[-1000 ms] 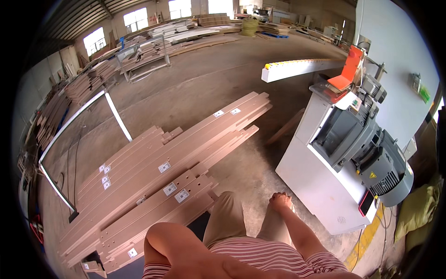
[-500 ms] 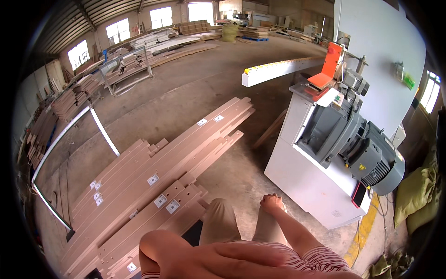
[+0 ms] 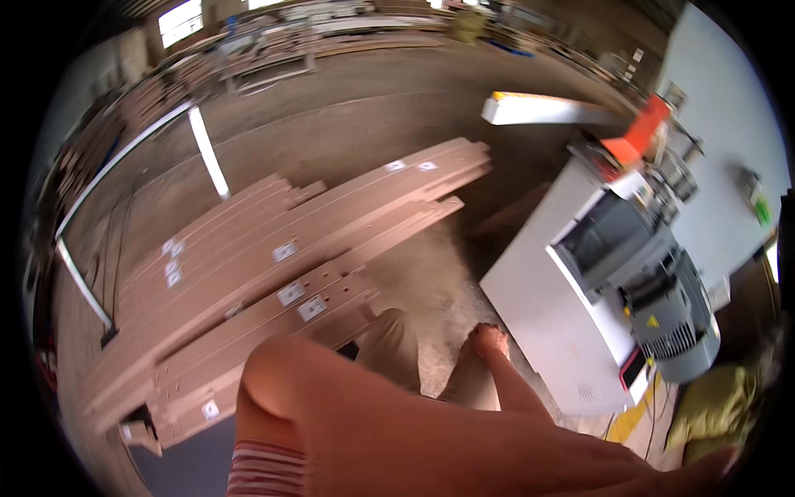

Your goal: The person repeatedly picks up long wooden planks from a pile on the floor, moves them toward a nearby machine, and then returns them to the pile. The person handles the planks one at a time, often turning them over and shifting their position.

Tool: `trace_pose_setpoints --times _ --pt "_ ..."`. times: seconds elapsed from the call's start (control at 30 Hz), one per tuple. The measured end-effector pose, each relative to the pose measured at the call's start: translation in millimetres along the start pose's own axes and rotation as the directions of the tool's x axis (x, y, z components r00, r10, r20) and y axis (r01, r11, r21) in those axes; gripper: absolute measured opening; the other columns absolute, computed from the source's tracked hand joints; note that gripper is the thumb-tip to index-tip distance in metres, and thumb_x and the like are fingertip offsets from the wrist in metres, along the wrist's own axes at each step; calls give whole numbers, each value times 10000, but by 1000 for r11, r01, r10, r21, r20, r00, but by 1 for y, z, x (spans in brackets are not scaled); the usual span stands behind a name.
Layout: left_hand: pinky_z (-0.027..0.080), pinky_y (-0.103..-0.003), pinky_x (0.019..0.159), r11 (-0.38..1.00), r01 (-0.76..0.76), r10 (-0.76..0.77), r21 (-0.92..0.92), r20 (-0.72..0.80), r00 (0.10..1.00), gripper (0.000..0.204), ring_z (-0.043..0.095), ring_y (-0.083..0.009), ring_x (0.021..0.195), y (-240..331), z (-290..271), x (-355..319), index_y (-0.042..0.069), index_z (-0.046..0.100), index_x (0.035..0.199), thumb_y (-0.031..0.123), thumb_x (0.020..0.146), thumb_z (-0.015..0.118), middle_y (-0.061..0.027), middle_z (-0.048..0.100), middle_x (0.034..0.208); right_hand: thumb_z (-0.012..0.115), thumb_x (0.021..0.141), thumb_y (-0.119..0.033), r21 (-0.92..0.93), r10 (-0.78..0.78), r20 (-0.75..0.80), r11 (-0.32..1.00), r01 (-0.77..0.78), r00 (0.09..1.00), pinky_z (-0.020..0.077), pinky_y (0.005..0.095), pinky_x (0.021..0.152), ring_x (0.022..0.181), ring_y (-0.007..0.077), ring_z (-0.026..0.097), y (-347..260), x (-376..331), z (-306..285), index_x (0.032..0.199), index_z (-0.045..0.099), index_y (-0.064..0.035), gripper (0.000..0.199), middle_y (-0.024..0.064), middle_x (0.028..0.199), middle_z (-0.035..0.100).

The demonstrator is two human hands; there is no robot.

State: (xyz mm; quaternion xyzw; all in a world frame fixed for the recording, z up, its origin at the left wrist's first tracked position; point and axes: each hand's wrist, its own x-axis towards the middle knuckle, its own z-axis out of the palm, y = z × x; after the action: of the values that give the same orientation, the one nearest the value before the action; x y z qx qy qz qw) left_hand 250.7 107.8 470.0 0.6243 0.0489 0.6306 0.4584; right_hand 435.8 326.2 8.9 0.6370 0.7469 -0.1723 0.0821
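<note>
My right hand (image 3: 489, 338) rests on my right knee. Its fingers are curled in and nothing shows in them. My left arm is bent at the elbow and crosses the lower part of the view close to the camera, its striped sleeve at the lower left. The left hand (image 3: 700, 474) is blurred at the lower right edge, so its fingers and anything in them cannot be made out. Left of my knees lie stacked brown boards (image 3: 273, 277), several with white labels and some with drilled holes. No hand touches them.
On my right stands a white machine cabinet (image 3: 538, 306) with a grey motor (image 3: 675, 327), an orange guard (image 3: 638, 137) and a red-edged phone (image 3: 633, 369). A white roller rail (image 3: 538, 109) runs behind it. Yellowish sacks (image 3: 712, 406) lie at right; a white frame (image 3: 207, 153) stands at left.
The view has tilted down and turned, with some blur. My left forearm has swung to the right across the lower edge. The right hand stays on the knee.
</note>
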Motion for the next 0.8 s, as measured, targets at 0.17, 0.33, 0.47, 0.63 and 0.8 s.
trace_pose_setpoints --times 0.17,0.33,0.47,0.63,0.8 --pt "577 -432 772 996 -17 21 86 -40 999 337 728 -304 856 13 5 -6 -2 538 1216 253 999 497 -204 716 963 506 893 -375 -12 -68 -46 998 68 997 368 503 1040 1264 260 495 -15 -8 -10 1099 704 -161 356 57 1240 640" --pt "591 -416 730 961 -82 124 266 -146 981 337 729 -299 838 22 12 -21 -12 526 1211 243 992 510 -212 712 957 499 901 -375 -46 -75 -82 996 71 994 377 479 1020 1238 247 506 3 -1 4 1086 701 -158 349 41 1208 652" --pt "589 -370 672 811 -154 182 565 6 983 330 715 -268 772 47 -16 -55 -4 500 1224 226 988 521 -193 707 937 485 906 -360 -14 -134 -70 991 134 988 415 483 975 1198 258 541 4 -1 7 1083 700 -156 345 33 1183 667" --pt "473 -237 565 505 -424 657 752 -15 754 227 602 -137 652 21 -43 -129 57 626 1044 207 1025 458 -63 659 925 560 925 -268 528 -24 -222 837 141 975 550 389 708 795 231 673 43 59 -15 1038 695 -93 248 54 903 705" --pt "454 -353 946 642 14 82 766 -86 993 421 632 -192 976 -22 -108 -150 -40 420 1385 197 1037 434 -107 666 1063 524 983 -130 873 139 -473 -56 484 870 530 321 664 679 192 615 33 55 -224 878 614 18 203 111 772 645"
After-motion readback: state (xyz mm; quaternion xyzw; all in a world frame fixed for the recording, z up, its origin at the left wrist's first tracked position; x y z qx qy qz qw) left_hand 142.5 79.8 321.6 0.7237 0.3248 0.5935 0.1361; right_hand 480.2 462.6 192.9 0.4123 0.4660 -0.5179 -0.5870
